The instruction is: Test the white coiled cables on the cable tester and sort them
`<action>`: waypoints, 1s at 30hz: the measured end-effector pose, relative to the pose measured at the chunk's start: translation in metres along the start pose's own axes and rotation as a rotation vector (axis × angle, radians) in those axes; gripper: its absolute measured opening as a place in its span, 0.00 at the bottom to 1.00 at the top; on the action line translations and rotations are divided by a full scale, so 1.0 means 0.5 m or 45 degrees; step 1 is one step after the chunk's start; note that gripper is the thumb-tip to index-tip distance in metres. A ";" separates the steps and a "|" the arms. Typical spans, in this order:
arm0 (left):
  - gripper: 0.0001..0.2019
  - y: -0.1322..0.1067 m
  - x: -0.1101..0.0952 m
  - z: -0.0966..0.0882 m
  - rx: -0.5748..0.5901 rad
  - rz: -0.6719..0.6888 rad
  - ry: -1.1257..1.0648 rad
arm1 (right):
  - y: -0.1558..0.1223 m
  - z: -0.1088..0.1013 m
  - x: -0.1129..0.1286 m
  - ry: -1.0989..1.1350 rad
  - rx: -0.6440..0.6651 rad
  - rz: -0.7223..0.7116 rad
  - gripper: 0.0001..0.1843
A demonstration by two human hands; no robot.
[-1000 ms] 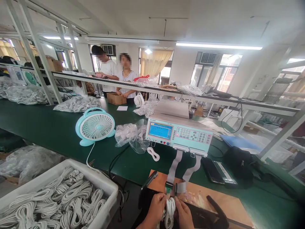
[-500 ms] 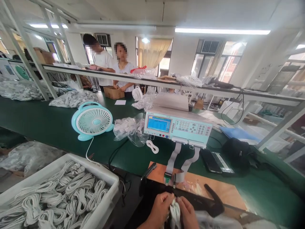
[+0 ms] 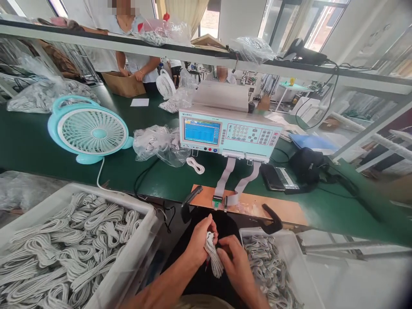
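Where windows light the room, green bench [image 3: 38, 146] carries tester [image 3: 230, 133].

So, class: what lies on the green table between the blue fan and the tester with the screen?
Head view: a clear plastic bag of white cables lies between the fan and tester.

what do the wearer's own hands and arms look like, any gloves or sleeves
Both are bare. The left hand and right hand wear no gloves, and no rings, watch or wristband show. The left forearm is uncovered to the frame's lower edge, with no sleeve in view. Little of the right forearm shows.
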State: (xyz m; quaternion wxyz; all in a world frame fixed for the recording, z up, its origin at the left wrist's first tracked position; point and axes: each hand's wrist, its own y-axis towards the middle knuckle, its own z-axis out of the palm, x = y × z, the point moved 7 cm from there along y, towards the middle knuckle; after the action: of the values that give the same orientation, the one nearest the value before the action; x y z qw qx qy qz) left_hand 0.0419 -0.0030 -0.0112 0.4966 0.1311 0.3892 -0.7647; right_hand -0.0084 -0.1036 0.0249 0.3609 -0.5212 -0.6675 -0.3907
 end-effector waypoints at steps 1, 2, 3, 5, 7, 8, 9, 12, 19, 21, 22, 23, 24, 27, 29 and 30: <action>0.17 -0.001 -0.003 -0.001 -0.017 0.039 0.052 | 0.010 0.013 0.017 -0.056 -0.033 -0.078 0.07; 0.17 -0.003 -0.008 -0.004 -0.031 0.075 0.097 | 0.017 0.024 0.028 -0.117 -0.047 -0.141 0.07; 0.17 -0.005 -0.014 -0.006 -0.043 0.115 0.139 | 0.022 0.032 0.035 -0.179 -0.046 -0.187 0.08; 0.16 -0.009 -0.029 -0.009 -0.049 0.194 0.233 | 0.030 0.041 0.037 -0.282 -0.014 -0.239 0.09; 0.14 -0.015 -0.038 -0.006 -0.022 0.240 0.337 | 0.035 0.044 0.033 -0.318 0.018 -0.254 0.11; 0.13 -0.017 -0.040 -0.004 -0.003 0.248 0.387 | 0.037 0.043 0.029 -0.315 0.016 -0.246 0.11; 0.11 -0.019 -0.040 -0.002 0.010 0.253 0.433 | 0.039 0.040 0.024 -0.309 0.000 -0.226 0.10; 0.09 -0.023 -0.039 -0.002 0.027 0.296 0.580 | 0.044 0.027 0.004 -0.312 -0.095 -0.158 0.07; 0.07 -0.041 -0.077 0.010 0.165 0.644 1.254 | 0.059 -0.014 -0.022 -0.294 -0.231 -0.175 0.09; 0.02 -0.047 -0.089 0.026 0.229 0.741 1.477 | 0.070 -0.025 -0.027 -0.226 -0.253 -0.120 0.10; 0.01 -0.050 -0.094 0.036 0.279 0.793 1.556 | 0.076 -0.029 -0.029 -0.179 -0.253 -0.085 0.10; 0.03 -0.052 -0.097 0.047 0.336 0.839 1.603 | 0.083 -0.030 -0.032 -0.130 -0.251 -0.045 0.11; 0.05 -0.053 -0.099 0.057 0.393 0.872 1.625 | 0.089 -0.031 -0.034 -0.084 -0.251 -0.010 0.12; 0.06 -0.043 -0.103 0.072 0.457 0.879 1.613 | 0.105 -0.032 -0.035 -0.021 -0.272 0.014 0.14; 0.06 -0.028 -0.103 0.068 0.403 0.823 1.585 | 0.113 -0.031 -0.034 -0.051 -0.281 -0.018 0.15; 0.06 -0.017 -0.100 0.063 0.376 0.758 1.551 | 0.116 -0.029 -0.035 -0.067 -0.278 -0.031 0.15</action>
State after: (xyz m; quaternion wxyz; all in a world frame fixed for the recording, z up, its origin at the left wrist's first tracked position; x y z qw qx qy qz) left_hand 0.0638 0.0087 0.0428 0.3554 0.7044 0.4380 -0.4309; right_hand 0.0528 -0.1151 0.0239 0.2793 -0.5593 -0.6365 -0.4517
